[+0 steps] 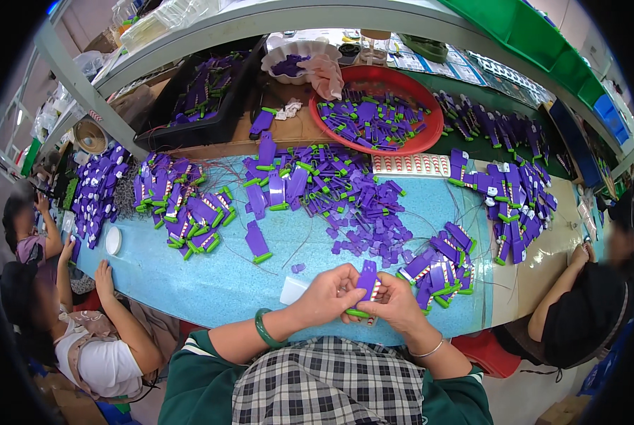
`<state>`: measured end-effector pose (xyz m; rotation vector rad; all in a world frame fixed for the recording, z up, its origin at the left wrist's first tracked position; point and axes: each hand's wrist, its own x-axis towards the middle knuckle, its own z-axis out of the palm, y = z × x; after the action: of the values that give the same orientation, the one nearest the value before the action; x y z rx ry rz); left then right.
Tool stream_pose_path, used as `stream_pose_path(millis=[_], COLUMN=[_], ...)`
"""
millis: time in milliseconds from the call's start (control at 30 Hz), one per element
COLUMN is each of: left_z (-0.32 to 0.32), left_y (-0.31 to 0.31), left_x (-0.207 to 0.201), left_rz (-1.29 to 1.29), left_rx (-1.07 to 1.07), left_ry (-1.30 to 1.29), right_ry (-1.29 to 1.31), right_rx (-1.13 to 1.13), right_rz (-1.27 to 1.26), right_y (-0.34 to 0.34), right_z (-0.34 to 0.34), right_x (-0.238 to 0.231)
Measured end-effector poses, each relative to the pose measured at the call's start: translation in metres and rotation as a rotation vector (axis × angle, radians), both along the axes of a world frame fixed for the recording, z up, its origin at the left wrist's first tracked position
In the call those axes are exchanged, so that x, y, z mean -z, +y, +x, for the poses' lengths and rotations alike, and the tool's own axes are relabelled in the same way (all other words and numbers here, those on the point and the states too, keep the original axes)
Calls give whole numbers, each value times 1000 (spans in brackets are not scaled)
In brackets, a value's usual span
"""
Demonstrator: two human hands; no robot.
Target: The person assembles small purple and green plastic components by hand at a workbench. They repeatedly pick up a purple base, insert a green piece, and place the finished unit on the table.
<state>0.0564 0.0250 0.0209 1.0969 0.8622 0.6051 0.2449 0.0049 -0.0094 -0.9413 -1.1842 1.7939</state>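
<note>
A purple-and-green piece (367, 276) is pinched by the left hand (325, 295) and right hand (396, 306) near the front edge of the blue table (168, 268); red-and-white labels (410, 166) are laid along the far edge.

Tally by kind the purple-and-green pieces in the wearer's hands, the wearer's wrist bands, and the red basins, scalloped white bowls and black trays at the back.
Purple-and-green piece, in left hand and right hand: 1 visible
Wrist bands (green bangle, silvery bracelet): 2
Red basin: 1
Scalloped white bowl: 1
Black tray: 1
Total: 6
</note>
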Motion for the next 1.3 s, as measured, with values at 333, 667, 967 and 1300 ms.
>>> stream_pose_path(millis=[333,667,967,1300], left_z=[20,-2,-34,-35], left_y=[97,51,-31,-21], left_x=[17,6,21,33], left_rz=[1396,254,-60,74], left_rx=[43,239,-178,-416], left_ry=[912,18,-410,-428], right_ry=[46,-140,601,-209], right_rx=[554,169,7,301], right_rz=[147,475,-364,318], right_y=[4,4,-8,-18], right_z=[7,17,-36,-27], right_x=[-5,-20,5,-5])
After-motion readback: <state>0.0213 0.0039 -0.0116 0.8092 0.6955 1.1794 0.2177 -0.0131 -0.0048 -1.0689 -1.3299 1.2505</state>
